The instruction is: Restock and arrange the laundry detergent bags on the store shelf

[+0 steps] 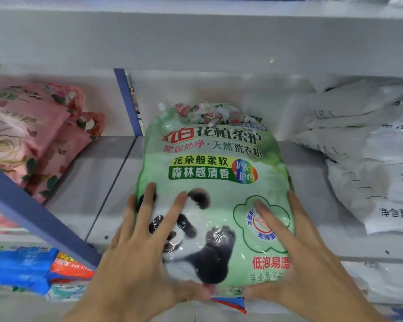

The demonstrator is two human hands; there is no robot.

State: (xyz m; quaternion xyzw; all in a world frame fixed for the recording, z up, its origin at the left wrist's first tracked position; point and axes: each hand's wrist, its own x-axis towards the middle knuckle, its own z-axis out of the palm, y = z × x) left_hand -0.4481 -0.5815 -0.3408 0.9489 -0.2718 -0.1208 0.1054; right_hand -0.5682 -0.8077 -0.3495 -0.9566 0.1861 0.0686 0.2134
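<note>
**shelfie_22:** ok so closest to the camera are the two hands. left hand (144, 247) and right hand (296, 249) both lie flat on the green detergent bag (214, 163), fingers straight and spread. left one's over the panda print, right one's on the flower-shaped badge. thumbs sit along the bag's near edge. hands are apart, one on each side, pressing on the bag rather than curled round it

**mop_n_go:** and where's the bag exactly?

**shelfie_22:** lying face up on the grey shelf (116, 182), bottom end toward the camera, floral top end toward the back wall

**mop_n_go:** what's next to it?

**shelfie_22:** pink floral bags (33, 135) piled on the left, past a blue upright (128, 101). white bags (370, 170) stacked on the right. neither pile touches the green one. a red and blue corner (230, 303) pokes out under its near edge, can't tell what it belongs to. lower left, under a slanting blue bar (33, 212), there's a blue pack (16, 268) and an orange one (68, 266) side by side
</note>
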